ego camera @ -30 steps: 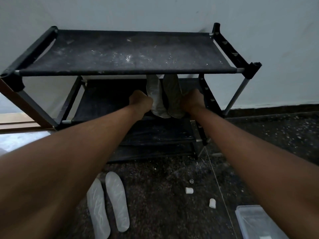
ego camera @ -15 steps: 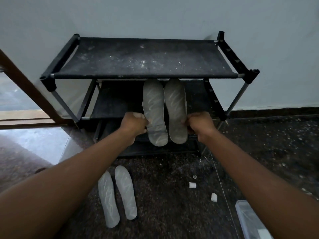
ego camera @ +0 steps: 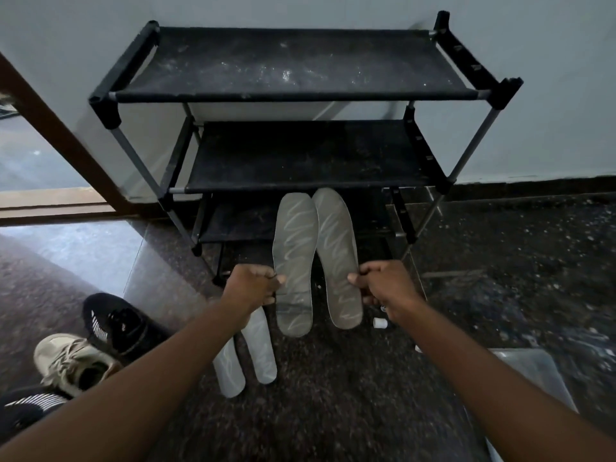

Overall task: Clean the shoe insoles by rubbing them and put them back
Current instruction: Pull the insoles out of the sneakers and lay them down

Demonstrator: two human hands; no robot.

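At frame centre, a grey zigzag-patterned foam insole is pinched at its edge by the curled fingers and thumb of the left hand; a second matching insole beside it is pinched likewise by the right hand, before a black fabric shoe rack.

Insoles in fingers: matt grey, pale wavy lines. Rack shelves beyond fingers: black cloth, dusty. Poles: dull metal. Floor beneath fingers: dark speckled stone. Box right of fingers: translucent plastic.
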